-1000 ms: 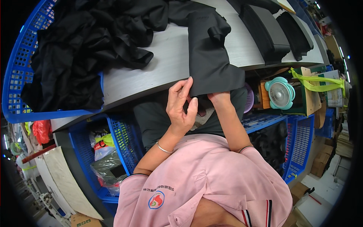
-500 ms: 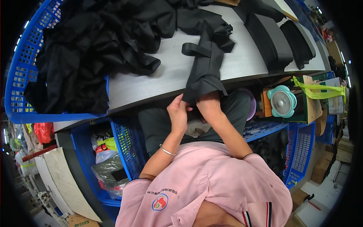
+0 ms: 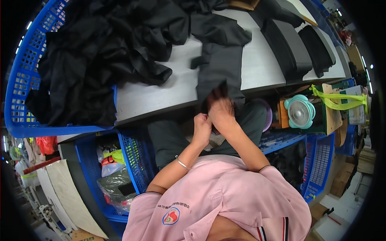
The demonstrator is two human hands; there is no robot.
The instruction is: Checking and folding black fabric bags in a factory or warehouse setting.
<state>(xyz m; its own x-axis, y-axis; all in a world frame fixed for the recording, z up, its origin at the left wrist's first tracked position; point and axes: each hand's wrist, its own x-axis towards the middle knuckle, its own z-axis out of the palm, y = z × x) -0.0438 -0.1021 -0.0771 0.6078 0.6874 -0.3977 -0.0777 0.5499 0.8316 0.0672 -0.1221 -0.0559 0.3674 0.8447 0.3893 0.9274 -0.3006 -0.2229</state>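
Observation:
A black fabric piece (image 3: 222, 60) lies over the near edge of the table and hangs down toward my lap. At its lower end my right hand (image 3: 222, 114) presses against the cloth, its fingers smeared by motion and partly lost against the black. Close beside it, my left hand (image 3: 202, 127) is closed just below the cloth's edge, fingertips near my right hand. What the left fingers pinch, if anything, is hidden.
A blue basket (image 3: 60, 129) heaped with black fabric (image 3: 108, 52) stands at the left on the grey table (image 3: 140, 102). Stacked black pieces (image 3: 287, 46) lie at the right. Below are a turquoise fan (image 3: 299, 111) and a blue crate (image 3: 138, 168) with bagged items.
The fabric piece has spread flatter and wider, and its strap loop no longer shows clearly. My left hand has moved right and closed beside the right hand, whose fingers now show over the cloth.

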